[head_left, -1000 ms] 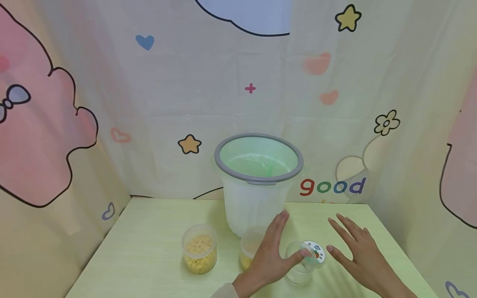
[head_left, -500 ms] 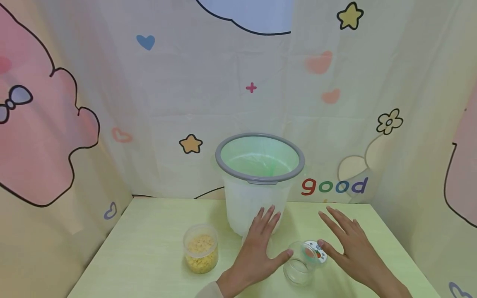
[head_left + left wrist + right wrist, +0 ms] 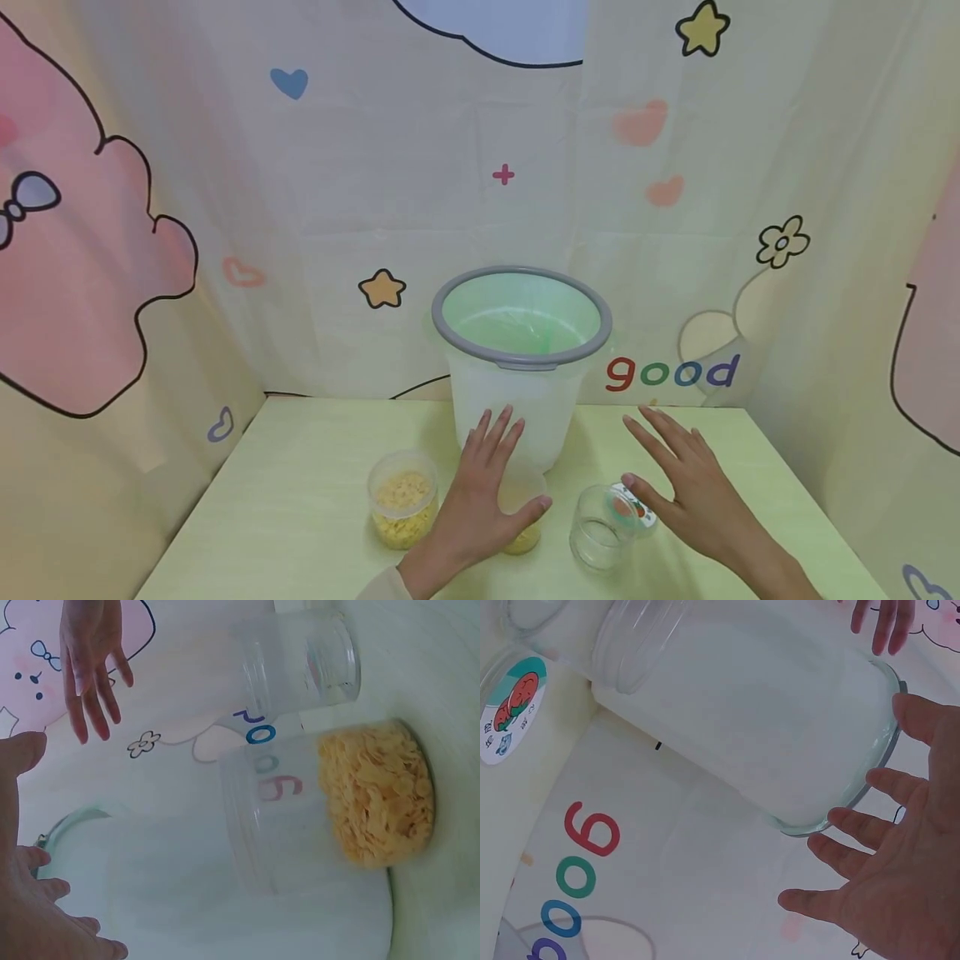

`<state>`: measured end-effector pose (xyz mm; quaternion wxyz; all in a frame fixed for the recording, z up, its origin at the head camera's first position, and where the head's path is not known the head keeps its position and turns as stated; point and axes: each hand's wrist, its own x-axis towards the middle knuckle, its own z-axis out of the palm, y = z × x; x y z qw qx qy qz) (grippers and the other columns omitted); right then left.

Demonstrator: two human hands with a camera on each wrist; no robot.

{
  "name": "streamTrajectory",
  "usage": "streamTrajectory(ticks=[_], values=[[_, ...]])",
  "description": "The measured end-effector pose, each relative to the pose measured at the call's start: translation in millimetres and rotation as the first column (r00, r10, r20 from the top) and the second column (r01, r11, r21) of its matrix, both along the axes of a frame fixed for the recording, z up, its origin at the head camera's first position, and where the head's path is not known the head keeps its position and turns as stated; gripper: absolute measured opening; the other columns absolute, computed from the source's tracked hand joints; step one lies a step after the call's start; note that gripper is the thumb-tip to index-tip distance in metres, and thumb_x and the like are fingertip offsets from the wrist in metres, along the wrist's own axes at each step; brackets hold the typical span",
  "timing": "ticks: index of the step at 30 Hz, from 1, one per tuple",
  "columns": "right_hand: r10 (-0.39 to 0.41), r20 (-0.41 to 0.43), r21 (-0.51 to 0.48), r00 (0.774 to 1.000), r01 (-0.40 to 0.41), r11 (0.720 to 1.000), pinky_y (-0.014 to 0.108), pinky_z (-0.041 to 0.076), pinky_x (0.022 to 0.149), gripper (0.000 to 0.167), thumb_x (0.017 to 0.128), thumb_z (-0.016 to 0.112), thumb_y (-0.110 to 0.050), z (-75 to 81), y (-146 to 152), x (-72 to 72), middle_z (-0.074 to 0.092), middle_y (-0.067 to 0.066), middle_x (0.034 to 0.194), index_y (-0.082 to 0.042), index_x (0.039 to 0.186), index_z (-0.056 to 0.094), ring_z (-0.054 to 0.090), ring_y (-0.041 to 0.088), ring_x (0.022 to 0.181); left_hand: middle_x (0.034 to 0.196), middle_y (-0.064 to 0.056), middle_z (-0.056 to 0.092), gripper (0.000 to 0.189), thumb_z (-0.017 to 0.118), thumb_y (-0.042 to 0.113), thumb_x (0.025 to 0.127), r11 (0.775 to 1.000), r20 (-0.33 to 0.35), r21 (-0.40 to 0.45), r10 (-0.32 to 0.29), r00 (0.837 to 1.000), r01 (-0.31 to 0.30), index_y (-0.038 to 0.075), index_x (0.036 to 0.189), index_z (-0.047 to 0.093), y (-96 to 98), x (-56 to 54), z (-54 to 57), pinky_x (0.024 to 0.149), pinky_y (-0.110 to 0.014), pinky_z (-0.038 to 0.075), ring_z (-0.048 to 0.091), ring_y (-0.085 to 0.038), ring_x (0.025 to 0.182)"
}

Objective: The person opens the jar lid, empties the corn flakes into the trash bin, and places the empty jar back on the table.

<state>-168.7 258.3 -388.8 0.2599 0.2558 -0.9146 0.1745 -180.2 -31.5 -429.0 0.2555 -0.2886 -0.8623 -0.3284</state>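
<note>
My left hand (image 3: 476, 508), fingers straight and spread, hovers in front of a clear jar (image 3: 523, 537), partly hiding it. In the left wrist view this jar stands upright, part-filled with yellow flakes (image 3: 375, 795). To its left is another jar of yellow flakes (image 3: 405, 512). My right hand (image 3: 693, 496) is held in the air with spread fingers, right of a clear jar (image 3: 600, 533) with no flakes visible in it. A round lid (image 3: 514, 712) with a red fruit picture lies behind that jar. Neither hand holds anything.
A white bin (image 3: 510, 408) with a grey rim and a pale green inside stands at the back of the light table (image 3: 285, 483). Behind it hangs a printed cloth (image 3: 420, 183), and similar cloth lines both sides.
My left hand has moved left, from beside the clear jar to in front of the middle flake jar. My right hand has shifted slightly left. The jars, lid and bin have stayed put.
</note>
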Motion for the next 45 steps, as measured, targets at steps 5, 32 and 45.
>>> streamTrajectory(ticks=[5,32,45], values=[[0.012,0.016,-0.008,1.000,-0.012,1.000,0.054,0.010,0.123,0.069,0.090,0.069,-0.031,0.2,-6.0,-1.7,0.036,0.011,0.157,-0.024,0.151,0.039,0.027,0.028,0.147,0.165,-0.001,0.020,0.091,0.070,0.051,0.084,0.999,0.072,0.044,0.002,0.997,-0.005,0.021,0.157,0.025,-8.2,-0.7,-3.0,0.120,-0.057,0.021,0.015,-0.033,0.153],[0.057,0.072,0.032,0.996,-0.060,0.998,0.032,-0.004,0.126,0.070,0.090,0.067,-0.043,3.6,-36.2,-3.6,0.032,0.004,0.160,-0.029,0.152,0.036,0.026,0.026,0.148,0.163,-0.012,0.021,0.119,0.089,0.037,0.069,0.921,0.537,0.387,-0.182,0.824,-0.049,0.026,0.158,0.010,-16.9,-12.2,-64.3,0.110,-0.070,0.028,0.026,-0.044,0.146],[0.071,0.086,0.039,0.994,-0.074,0.996,0.050,0.011,0.124,0.069,0.091,0.066,-0.044,2.1,-45.0,-4.3,0.035,0.004,0.158,-0.030,0.151,0.038,0.031,0.030,0.146,0.163,-0.016,0.019,0.122,0.090,0.031,0.068,0.881,0.570,0.472,-0.281,0.772,-0.028,0.017,0.158,0.009,-8.9,-24.3,-96.2,0.116,-0.066,0.020,0.019,-0.043,0.149]])
